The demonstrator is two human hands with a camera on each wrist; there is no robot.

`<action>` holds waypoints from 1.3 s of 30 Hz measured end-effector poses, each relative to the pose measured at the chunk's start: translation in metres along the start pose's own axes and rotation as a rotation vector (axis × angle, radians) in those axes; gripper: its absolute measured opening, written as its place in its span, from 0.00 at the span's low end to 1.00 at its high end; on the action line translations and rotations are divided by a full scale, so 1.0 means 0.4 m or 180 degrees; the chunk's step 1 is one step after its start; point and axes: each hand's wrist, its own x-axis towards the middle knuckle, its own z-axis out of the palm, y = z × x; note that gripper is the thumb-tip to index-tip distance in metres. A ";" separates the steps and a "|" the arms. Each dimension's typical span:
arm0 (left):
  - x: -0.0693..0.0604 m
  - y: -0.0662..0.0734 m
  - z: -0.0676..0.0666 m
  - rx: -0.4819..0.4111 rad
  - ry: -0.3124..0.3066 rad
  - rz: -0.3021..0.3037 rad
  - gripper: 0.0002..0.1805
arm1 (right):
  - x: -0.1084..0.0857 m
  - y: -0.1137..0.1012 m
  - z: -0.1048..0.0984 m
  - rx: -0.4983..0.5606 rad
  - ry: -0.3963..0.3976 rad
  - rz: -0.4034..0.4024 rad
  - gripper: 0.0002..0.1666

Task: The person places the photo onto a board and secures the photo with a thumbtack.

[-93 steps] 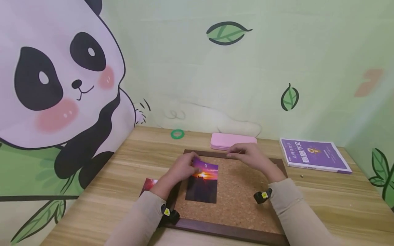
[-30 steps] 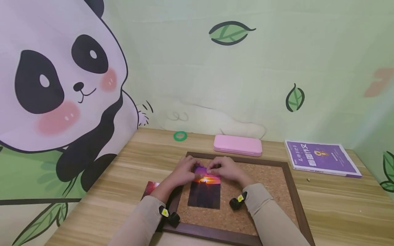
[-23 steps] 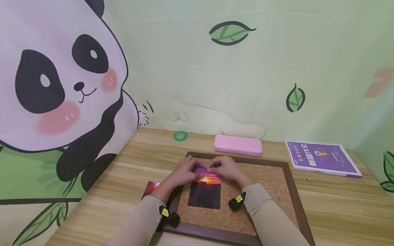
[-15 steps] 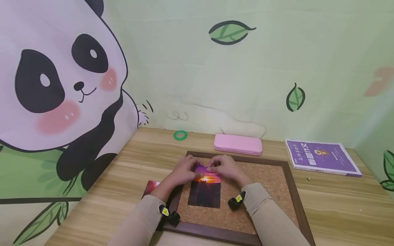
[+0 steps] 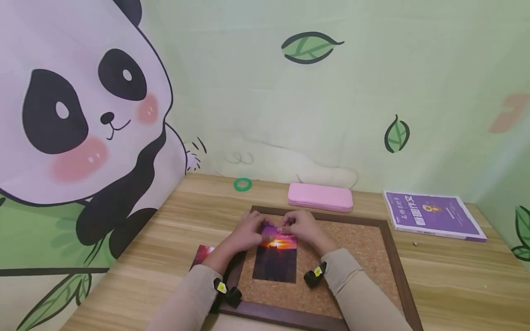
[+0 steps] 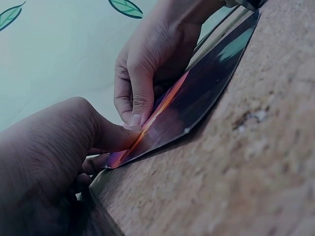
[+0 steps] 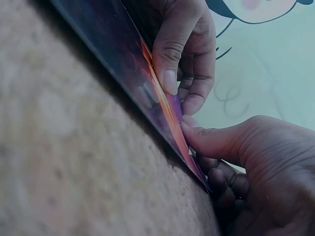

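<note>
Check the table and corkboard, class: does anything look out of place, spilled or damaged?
One small oddity: a tiny object, too small to identify, lies by itself on the table, right of the corkboard. I see no spill or damage.

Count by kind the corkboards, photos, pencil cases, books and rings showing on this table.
Framed corkboard: 1
Sunset photo and partly hidden reddish photo: 2
Pink pencil case: 1
Purple book: 1
Green ring: 1
Total: 6

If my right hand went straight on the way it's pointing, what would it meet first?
Your right hand pinches the sunset photo; past that, probably your left hand comes first, though depth is unclear.
</note>
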 end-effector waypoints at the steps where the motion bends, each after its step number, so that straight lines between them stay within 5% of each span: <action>1: 0.000 -0.001 0.001 0.0008 -0.0004 0.0005 0.17 | -0.001 -0.001 0.001 -0.0002 0.0005 0.0003 0.05; 19: -0.001 -0.003 0.001 -0.0041 0.0023 0.0009 0.17 | -0.005 0.014 -0.005 -0.0033 -0.0065 -0.0241 0.04; 39: 0.001 -0.001 0.004 0.0016 0.0049 0.0031 0.18 | -0.003 0.020 -0.008 0.0077 -0.0036 -0.0196 0.05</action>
